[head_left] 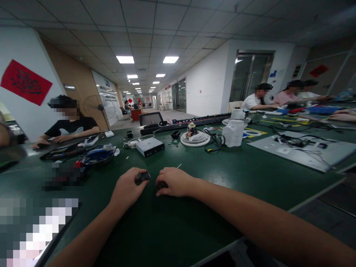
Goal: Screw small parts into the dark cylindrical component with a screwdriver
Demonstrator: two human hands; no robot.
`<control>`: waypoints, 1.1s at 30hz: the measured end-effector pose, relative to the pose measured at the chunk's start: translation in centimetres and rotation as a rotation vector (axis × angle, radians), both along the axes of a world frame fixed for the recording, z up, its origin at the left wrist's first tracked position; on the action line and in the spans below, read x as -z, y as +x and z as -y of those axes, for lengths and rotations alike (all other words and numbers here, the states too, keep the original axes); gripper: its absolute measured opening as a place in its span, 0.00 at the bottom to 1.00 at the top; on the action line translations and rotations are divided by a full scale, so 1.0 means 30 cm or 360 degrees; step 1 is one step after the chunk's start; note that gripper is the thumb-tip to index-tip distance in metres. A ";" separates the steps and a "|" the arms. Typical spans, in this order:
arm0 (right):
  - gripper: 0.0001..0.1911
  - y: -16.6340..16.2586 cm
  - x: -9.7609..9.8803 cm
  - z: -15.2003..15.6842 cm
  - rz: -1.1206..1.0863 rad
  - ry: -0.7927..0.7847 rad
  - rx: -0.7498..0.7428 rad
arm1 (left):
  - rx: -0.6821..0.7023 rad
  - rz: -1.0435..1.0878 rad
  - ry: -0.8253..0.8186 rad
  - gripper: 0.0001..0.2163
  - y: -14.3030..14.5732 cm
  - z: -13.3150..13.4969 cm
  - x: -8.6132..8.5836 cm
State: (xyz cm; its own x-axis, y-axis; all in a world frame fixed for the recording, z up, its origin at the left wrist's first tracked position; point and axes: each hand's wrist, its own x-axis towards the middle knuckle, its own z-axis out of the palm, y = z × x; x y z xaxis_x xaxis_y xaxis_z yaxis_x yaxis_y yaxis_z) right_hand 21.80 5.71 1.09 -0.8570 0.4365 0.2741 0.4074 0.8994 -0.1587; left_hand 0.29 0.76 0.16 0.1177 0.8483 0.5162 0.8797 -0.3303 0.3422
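Over the green tabletop (144,230), my left hand (126,187) pinches a small dark block-shaped part (144,175) between thumb and fingers. A short gap to its right, my right hand (176,181) curls round another small dark piece (162,185), mostly hidden by the fingers. A thin pale stick (179,165) shows just behind the right hand; whether it is held, I cannot tell. The two dark parts are apart. Beyond my hands lies a silver optical disc drive (150,147).
A white fan grille with a motor (195,138), a white plastic housing (233,133) and cables stand farther back. At right lies a grey panel with electronics (303,148). Dark parts and a bag (98,154) are left. Co-workers (71,122) sit around the table.
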 end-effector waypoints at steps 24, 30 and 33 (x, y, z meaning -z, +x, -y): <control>0.08 0.043 -0.029 -0.005 -0.0733 -0.0045 -0.0122 | 0.0513 0.0063 0.0161 0.14 0.042 0.045 -0.009; 0.07 0.042 -0.020 -0.008 -0.0694 -0.0058 -0.0168 | 0.0528 0.0063 0.0151 0.13 0.048 0.049 -0.012; 0.05 0.040 -0.021 -0.007 -0.0662 -0.0003 -0.0147 | 0.0557 0.0058 0.0125 0.12 0.053 0.052 -0.014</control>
